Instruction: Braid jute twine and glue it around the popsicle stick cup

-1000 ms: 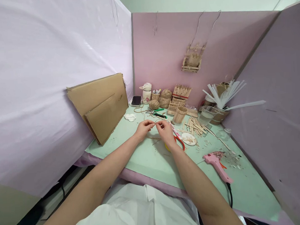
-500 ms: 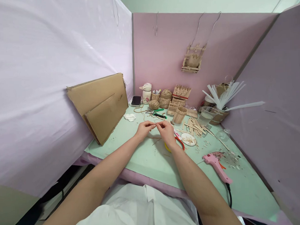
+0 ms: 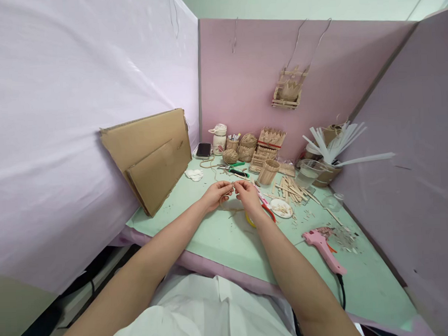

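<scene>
Fingertip to fingertip above the middle of the table, my left hand [image 3: 216, 195] and my right hand [image 3: 247, 194] are both closed in a pinch. Between them shows a small bit of brown twine [image 3: 232, 185], mostly covered by the fingers. Loose twine pieces [image 3: 231, 210] lie on the table just below the hands. Scissors with red and yellow handles [image 3: 269, 211] rest partly under my right wrist. Beyond the hands are green-handled pliers [image 3: 239, 173], a ball of twine [image 3: 230, 156] and a round cup made of wooden sticks [image 3: 268, 172].
Cardboard sheets [image 3: 152, 156] lean at left. A pink glue gun [image 3: 326, 250] with a black cord lies at right. Wooden sticks [image 3: 291, 189], a white dish [image 3: 281, 208] and a clear plastic cup [image 3: 310, 173] stand nearer the back. White glue sticks [image 3: 336, 142] poke from a holder.
My hands stay together in almost the same place. The fingers have shifted slightly, with the left fingers curled more, and the bit of twine between the fingertips shows more.
</scene>
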Available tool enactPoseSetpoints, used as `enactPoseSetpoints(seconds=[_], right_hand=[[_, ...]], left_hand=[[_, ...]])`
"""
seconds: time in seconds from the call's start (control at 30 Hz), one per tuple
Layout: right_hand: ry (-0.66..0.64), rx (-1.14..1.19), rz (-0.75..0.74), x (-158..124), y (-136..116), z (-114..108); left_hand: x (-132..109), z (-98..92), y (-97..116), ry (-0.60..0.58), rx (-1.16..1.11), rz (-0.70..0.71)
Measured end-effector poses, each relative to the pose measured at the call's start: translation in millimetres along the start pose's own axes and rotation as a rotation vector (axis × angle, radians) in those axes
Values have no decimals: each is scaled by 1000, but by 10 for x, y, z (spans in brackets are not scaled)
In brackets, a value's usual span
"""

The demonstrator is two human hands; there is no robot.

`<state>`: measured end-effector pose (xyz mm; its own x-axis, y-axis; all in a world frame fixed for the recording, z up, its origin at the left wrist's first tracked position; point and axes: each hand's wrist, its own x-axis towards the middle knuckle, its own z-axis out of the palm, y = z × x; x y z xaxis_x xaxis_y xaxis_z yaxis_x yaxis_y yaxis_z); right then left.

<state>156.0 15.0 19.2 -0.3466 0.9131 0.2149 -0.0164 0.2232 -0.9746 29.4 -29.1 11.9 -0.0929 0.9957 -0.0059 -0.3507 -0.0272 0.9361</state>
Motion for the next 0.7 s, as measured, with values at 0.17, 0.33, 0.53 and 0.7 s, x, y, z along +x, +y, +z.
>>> enactPoseSetpoints(seconds=[0.17,0.33,0.53,0.7], right_hand=[[-13,-2,18,59,63,-32],[-4,-98,-55,54,60,-25],[10,-179,-109,37,31,-21],[42,-190,-74,82,97,-63]], left_hand=[[-15,30,-11,-29,104,-9],[-12,42,-23,13,181,74],[-21,86,-42,49,296,136],[-36,80,-14,61,404,167]])
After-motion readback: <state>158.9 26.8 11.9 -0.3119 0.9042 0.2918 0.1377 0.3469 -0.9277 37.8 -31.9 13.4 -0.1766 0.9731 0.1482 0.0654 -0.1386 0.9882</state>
